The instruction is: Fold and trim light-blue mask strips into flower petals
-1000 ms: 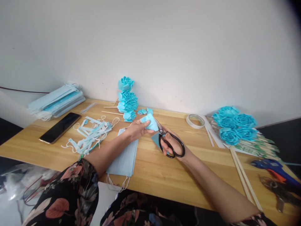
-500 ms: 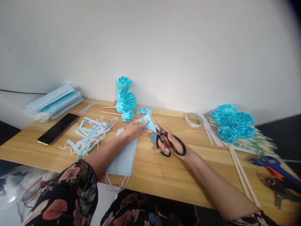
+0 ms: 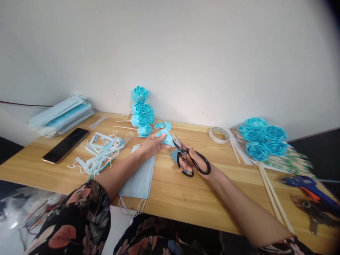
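Between its thumb and fingers, my left hand (image 3: pixel 154 144) pinches a small piece of blue mask fabric (image 3: pixel 168 139). My right hand (image 3: pixel 196 161) has its fingers through the black handles of a pair of scissors (image 3: pixel 183 147). The blades stand slightly apart at the fabric's right edge. Beneath the scissors lies another blue fabric piece (image 3: pixel 174 155), partly covered by them. Flat blue face masks (image 3: pixel 138 180) rest under my left forearm, with their ear loops hanging over the table's front edge.
Blue fabric flowers on sticks (image 3: pixel 142 113) lie against the wall, near small cut pieces (image 3: pixel 163 125). Left are cut straps (image 3: pixel 102 152), a phone (image 3: pixel 66 145) and a mask stack (image 3: pixel 62 115). Right are a tape roll (image 3: pixel 219 135), more flowers (image 3: pixel 264 138) and a glue gun (image 3: pixel 305 186).
The fabric piece in my left hand has shifted slightly left, away from the scissors. The scissors have barely moved.
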Motion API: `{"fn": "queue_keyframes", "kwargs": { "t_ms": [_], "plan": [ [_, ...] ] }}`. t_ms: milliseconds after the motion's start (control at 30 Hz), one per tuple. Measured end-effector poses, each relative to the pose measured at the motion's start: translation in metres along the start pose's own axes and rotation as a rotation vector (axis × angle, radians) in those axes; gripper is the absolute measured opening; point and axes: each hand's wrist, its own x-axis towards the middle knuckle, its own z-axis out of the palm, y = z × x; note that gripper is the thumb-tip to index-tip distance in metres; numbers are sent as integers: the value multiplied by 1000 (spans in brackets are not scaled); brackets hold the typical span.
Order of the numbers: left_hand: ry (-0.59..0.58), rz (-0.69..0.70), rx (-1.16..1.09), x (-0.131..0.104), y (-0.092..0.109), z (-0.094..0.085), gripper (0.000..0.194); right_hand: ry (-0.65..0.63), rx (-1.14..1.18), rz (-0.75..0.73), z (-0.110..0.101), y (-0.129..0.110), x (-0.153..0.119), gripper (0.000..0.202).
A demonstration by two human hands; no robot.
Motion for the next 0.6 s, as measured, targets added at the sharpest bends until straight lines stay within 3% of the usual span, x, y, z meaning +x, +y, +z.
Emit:
{"fn": "queue_keyframes", "kwargs": {
  "t_ms": [333, 600],
  "plan": [
    [10, -4, 33, 0, 0, -1, 40, 4, -4, 6, 1, 0, 0, 83],
    [-63, -47, 112, -4, -1, 6, 47, -2, -4, 7, 0, 1, 0, 82]
  ]
}}
